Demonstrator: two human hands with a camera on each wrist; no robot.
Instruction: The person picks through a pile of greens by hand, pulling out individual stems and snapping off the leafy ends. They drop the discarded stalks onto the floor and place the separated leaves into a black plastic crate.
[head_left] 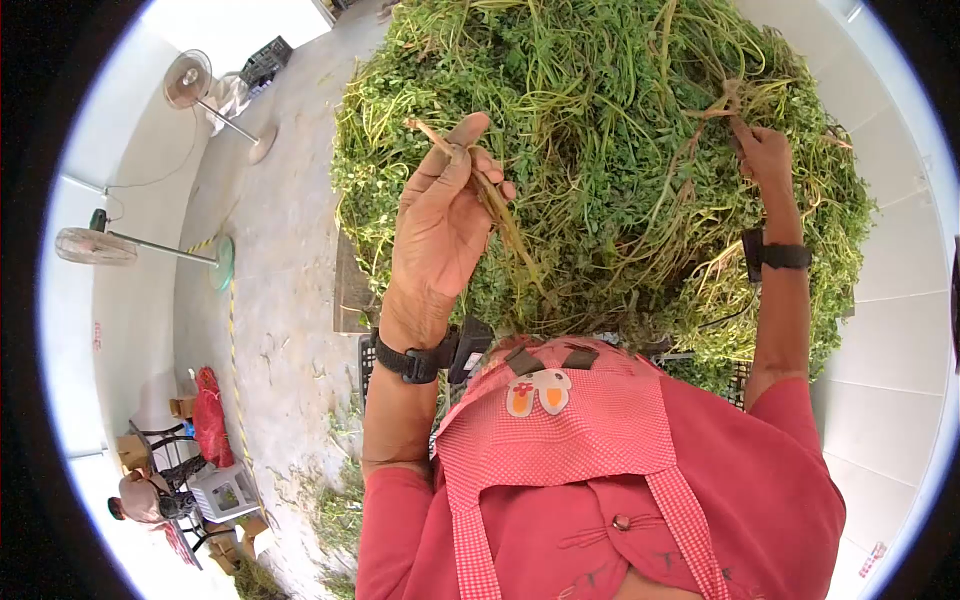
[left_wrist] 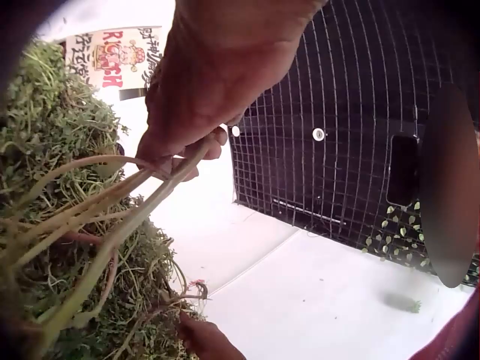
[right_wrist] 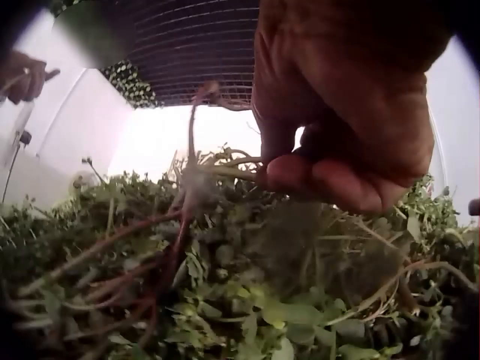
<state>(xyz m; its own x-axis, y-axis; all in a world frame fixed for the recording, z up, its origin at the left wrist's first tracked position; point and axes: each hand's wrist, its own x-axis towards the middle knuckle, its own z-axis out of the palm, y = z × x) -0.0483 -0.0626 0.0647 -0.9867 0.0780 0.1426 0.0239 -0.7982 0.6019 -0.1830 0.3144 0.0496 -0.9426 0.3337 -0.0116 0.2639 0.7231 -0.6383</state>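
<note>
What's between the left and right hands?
The plant heap, leafy and tangled, fills the stretch from the left hand to the right hand; this shows in the head view.

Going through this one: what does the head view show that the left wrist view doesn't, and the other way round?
Only the head view: the checked apron, the red sack and the green-based fan.

Only the left wrist view: the poster reading RICH and the dark gridded surface.

Both: the left hand holding stems, the right hand, and the heap of greens.
</note>
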